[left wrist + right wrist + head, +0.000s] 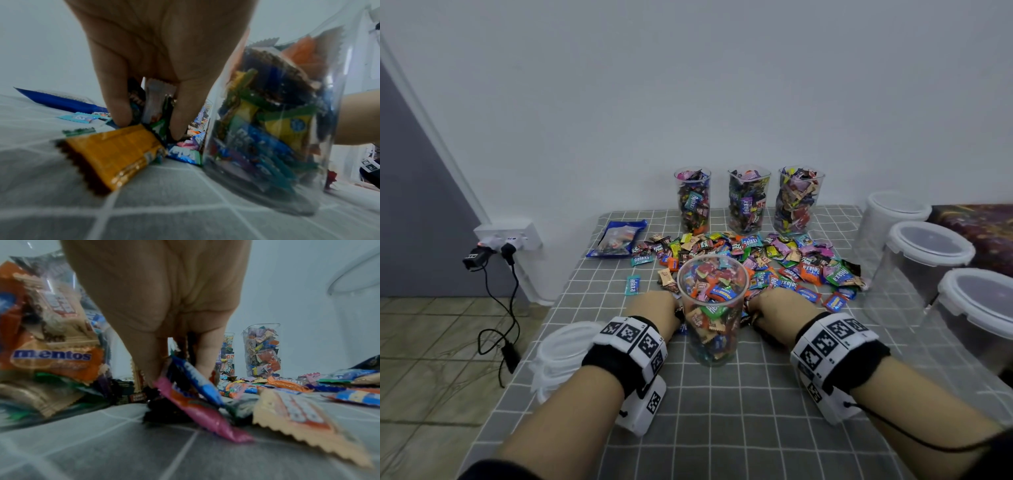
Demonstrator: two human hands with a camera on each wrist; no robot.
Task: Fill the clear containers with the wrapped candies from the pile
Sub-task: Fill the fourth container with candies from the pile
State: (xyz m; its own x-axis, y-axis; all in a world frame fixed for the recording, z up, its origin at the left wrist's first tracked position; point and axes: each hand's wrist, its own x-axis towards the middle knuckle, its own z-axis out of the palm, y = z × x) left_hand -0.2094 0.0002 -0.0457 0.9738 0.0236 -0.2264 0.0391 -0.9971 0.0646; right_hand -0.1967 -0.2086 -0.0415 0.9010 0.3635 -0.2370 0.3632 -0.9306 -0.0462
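A clear container [711, 308], nearly full of wrapped candies, stands between my hands on the grey checked table [722, 411]. Behind it spreads the candy pile [774, 260]. My left hand [657, 308] is just left of the container. In the left wrist view the left hand [151, 116] has its fingers curled round several candies [156, 100], with an orange-wrapped one [115, 154] at the fingertips and the container [267, 129] beside it. My right hand [777, 308] is at the container's right. The right wrist view shows the right hand [179, 369] pinching a blue candy [197, 382] and a pink one [201, 415].
Three full clear containers [748, 198] line the back edge by the wall. Large lidded tubs [928, 246] crowd the right side. A stack of lids [561, 353] sits at the left edge, and a blue bag [616, 238] lies at back left. A wall socket with cables [506, 243] hangs left of the table.
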